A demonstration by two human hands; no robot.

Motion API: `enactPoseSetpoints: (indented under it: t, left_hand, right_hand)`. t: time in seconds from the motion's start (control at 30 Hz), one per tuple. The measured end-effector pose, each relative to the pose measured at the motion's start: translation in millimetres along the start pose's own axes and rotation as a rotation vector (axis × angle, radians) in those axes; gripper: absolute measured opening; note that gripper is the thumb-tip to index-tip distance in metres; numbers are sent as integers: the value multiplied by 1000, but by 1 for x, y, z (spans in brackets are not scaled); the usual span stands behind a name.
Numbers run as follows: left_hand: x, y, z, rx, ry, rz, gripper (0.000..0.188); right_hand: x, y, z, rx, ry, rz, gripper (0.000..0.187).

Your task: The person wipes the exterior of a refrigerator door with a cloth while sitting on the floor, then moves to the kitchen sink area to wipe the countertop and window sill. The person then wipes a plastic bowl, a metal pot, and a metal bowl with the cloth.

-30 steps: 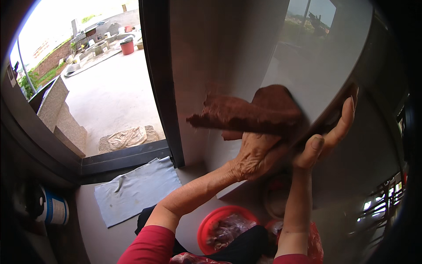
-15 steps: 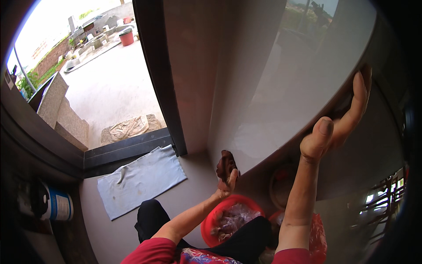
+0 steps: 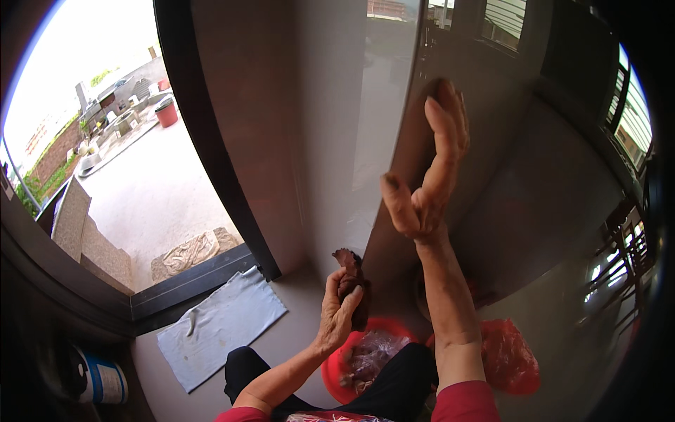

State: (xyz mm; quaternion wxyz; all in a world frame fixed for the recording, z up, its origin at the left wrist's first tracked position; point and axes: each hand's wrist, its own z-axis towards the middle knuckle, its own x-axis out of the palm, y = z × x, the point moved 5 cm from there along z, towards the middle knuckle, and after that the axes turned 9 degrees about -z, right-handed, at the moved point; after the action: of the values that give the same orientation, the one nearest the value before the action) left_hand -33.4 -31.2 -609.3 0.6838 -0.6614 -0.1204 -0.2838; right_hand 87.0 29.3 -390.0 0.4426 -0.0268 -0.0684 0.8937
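Observation:
My left hand (image 3: 335, 316) is closed around a crumpled dark brown cloth (image 3: 351, 278), low beside the base of a glossy light wall panel (image 3: 330, 141). Part of the cloth pokes out above the fingers, and some hangs below them. Higher up and to the right, my right hand (image 3: 427, 193) is raised with fingers stretched and thumb apart, nothing in it. It appears in front of the brown strip beside the panel's edge; whether it touches cannot be told. Below my left hand, a red basin (image 3: 333, 373) on the floor holds clear plastic (image 3: 376, 352) over contents I cannot make out.
A red plastic bag (image 3: 510, 357) lies right of my right forearm. A pale blue cloth (image 3: 221, 327) is spread on the floor by the dark door sill (image 3: 197, 287). A white container with a blue label (image 3: 105, 378) stands at the lower left. Outside is a red bucket (image 3: 166, 114).
My right hand has shifted left, its fingers still stretched. My left hand has come slightly nearer with the brown cloth, its fingers now wrapped around it. The view has turned to the right.

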Motion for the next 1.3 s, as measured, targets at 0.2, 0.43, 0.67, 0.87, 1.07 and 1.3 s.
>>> enactPoseSetpoints:
  t: [0.2, 0.43, 0.67, 0.87, 1.07, 1.3]
  left_hand:
    - [50, -73, 0, -100, 354, -471, 96]
    - [38, -148, 31, 948, -54, 567, 68]
    - [40, -57, 97, 941, -100, 724, 68]
    - [46, -53, 99, 1110, -65, 829, 81]
    - [32, -43, 104, 976, -88, 712, 80]
    - [20, -37, 102, 907, -166, 723, 83]
  right_hand:
    - [-50, 92, -90, 257, 494, 223, 42]
    - [-92, 24, -87, 844, -310, -114, 25]
    - [1, 25, -16, 52, -6, -166, 28]
    - [-22, -65, 4, 241, -17, -215, 42]
    - [-50, -204, -62, 687, -196, -209, 46]
    - [-63, -212, -268, 1446, -299, -96, 55]
